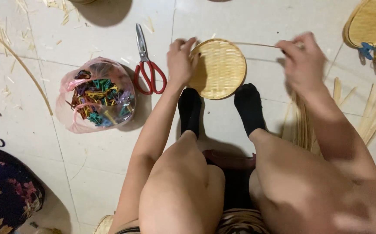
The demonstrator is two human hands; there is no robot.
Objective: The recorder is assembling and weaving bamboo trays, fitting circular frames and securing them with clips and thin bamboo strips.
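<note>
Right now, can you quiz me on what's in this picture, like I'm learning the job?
1. True or false: the scissors have red handles.
2. What does the left hand hold? A) the bag of clips B) the round woven tray C) the scissors
3. Fill in: the right hand pinches a thin bamboo ____ that runs to the tray's rim.

Key
1. True; they lie on the floor between the bag of coloured clips and the left hand.
2. B; the fingers grip the left rim of the tray.
3. Strip; it stretches from the tray's top edge to the right hand.
</note>
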